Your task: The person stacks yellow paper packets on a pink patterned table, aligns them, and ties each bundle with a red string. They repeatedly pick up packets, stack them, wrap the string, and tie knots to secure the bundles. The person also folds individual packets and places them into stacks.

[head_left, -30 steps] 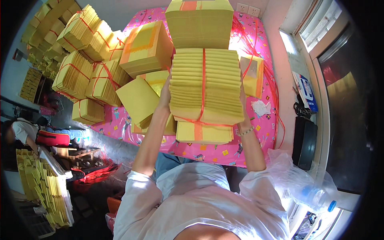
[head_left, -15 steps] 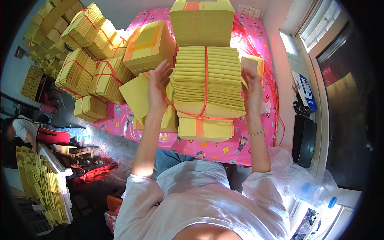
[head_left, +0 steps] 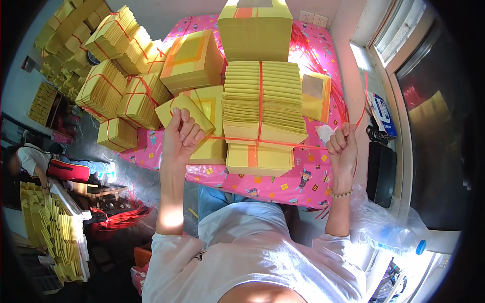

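Note:
In front of me a thick stack of yellow paper (head_left: pixel 283 111) rests on a lower yellow paper block (head_left: pixel 237 160). A red plastic strap (head_left: pixel 260 101) runs down over the stack and crosses a second length near its front edge. My left hand (head_left: pixel 183 132) is closed in a fist at the left, gripping one end of the strap. On the right my right hand (head_left: pixel 342 145) is closed round the other end, whose tail sticks up past the fist. The strap stretches taut between both hands. A loose yellow sheet (head_left: pixel 194 112) lies just behind my left hand.
Pink patterned cloth (head_left: pixel 303 171) covers the table. More yellow blocks (head_left: pixel 255 38) and tied bundles (head_left: pixel 103 83) stand behind and left. Loose red straps (head_left: pixel 323 65) lie at the back right. A windowsill holds a black box (head_left: pixel 382 174). Another person (head_left: pixel 35 161) is at far left.
Both hands have moved from the sides of the stack outward and toward me, closing on the strap ends. The crosswise strap is now pulled out straight to both sides.

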Motion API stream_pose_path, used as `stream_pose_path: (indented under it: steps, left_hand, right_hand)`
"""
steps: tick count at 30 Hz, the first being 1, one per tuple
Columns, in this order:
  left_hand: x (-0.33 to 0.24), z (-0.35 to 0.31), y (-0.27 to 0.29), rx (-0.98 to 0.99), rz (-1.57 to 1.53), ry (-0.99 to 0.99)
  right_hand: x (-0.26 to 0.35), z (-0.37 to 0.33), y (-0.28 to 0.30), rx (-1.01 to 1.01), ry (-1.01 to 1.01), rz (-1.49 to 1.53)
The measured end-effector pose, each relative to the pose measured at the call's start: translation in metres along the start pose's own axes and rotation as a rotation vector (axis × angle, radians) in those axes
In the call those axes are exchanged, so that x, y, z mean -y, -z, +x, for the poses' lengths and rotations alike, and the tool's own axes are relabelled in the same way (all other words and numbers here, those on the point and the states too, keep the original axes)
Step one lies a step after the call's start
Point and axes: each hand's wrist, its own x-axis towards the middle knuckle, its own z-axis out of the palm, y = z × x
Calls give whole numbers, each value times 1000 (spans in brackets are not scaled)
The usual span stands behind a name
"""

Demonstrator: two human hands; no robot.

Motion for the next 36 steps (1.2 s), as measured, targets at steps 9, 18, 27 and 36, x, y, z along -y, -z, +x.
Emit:
stream_pose_path:
  steps: [9,18,27,36]
  left_hand:
    - [-11,3,-10,-119,100,-33]
    - [-17,6,8,-112,160,36]
    - [-7,82,26,-159,370,117]
    - [44,141,-3,-294,587,34]
  right_hand:
    - [6,7,7,-33,-1,-47]
    - [2,19,12,-102,-20,-62]
    - [-11,109,-15,-33,34,-476]
    - [-48,146,-63,51,15,-902]
